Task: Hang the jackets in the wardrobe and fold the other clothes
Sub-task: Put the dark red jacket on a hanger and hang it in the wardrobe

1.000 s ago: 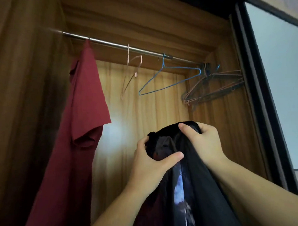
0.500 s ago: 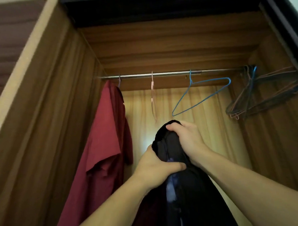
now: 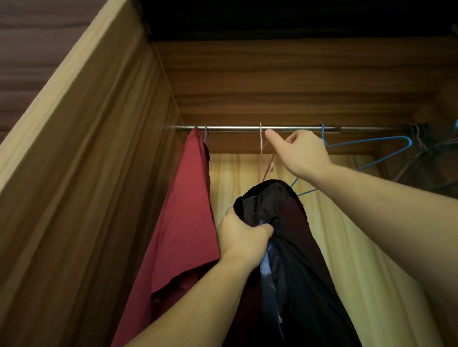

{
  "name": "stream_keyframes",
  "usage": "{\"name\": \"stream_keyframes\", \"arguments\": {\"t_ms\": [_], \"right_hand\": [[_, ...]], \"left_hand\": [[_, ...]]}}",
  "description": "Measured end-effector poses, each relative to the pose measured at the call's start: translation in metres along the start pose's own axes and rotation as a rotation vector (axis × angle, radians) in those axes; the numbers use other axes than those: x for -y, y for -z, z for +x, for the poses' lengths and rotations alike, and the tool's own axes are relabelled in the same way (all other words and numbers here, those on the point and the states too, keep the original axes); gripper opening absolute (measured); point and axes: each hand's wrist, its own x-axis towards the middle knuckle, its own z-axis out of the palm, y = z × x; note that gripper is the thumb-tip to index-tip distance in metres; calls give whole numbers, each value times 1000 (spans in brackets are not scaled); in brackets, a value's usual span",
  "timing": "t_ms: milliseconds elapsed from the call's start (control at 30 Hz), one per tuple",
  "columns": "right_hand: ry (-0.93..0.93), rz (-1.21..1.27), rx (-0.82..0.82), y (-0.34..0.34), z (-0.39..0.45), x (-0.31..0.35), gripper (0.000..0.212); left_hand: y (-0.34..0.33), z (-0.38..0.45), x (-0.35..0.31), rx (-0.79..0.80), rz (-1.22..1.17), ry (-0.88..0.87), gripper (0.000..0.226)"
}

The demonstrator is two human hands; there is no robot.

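My left hand (image 3: 242, 234) grips a bunched black garment (image 3: 286, 249) by its top and holds it up inside the wooden wardrobe. My right hand (image 3: 297, 150) is raised to the metal rail (image 3: 233, 127), its forefinger stretched out beside the hook of a thin pink wire hanger (image 3: 261, 145); whether it touches the hanger I cannot tell. A dark red garment (image 3: 187, 214) hangs from the rail at the left. Just right of my right hand a blue wire hanger (image 3: 365, 141) hangs empty.
The wardrobe's left side panel (image 3: 91, 179) stands close on the left. A dark tangle of several wire hangers (image 3: 436, 148) is bunched at the rail's right end. The pale back wall (image 3: 357, 246) shows behind the black garment.
My right hand has let go of the black garment and risen to the rail by the pink hanger. My left hand alone now holds the garment. The view has tilted upward.
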Motion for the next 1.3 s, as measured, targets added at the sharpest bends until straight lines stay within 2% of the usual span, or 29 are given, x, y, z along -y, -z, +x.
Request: {"name": "stream_keyframes", "arguments": {"t_ms": [100, 200, 300, 467, 600, 700, 767, 867, 967, 1067, 1133, 1300], "right_hand": [[-110, 21, 81, -8, 24, 19, 47], [-268, 96, 259, -9, 43, 26, 30], [-293, -20, 328, -12, 47, 26, 29], [-212, -140, 185, -31, 42, 17, 25], [-136, -114, 53, -40, 38, 5, 19], [-93, -105, -7, -43, 20, -17, 29], [-142, -189, 84, -45, 3, -32, 26], [-248, -260, 319, -60, -13, -41, 20], [-248, -271, 388, -78, -31, -40, 14], [-202, -137, 276, -79, -59, -57, 13], [-241, 28, 241, -72, -70, -64, 12], [-677, 431, 483, -54, -73, -45, 26]], "left_hand": [[1, 10, 8, 13, 10, 2, 30], [7, 15, 19, 35, -15, 13, 31], [11, 15, 30, 33, -100, 29, 30], [9, 15, 46, -24, -234, 49, 45], [15, 19, 60, -4, -141, 60, 50], [24, 21, 67, 22, -55, 51, 47], [28, 22, 70, 38, -16, 65, 44], [30, 17, 73, 57, 17, 70, 41], [31, 12, 76, 35, 62, 65, 39], [34, 7, 80, 32, 108, 62, 43], [38, 2, 80, 52, 126, 54, 44], [47, -16, 71, 85, 170, 5, 49]]}}
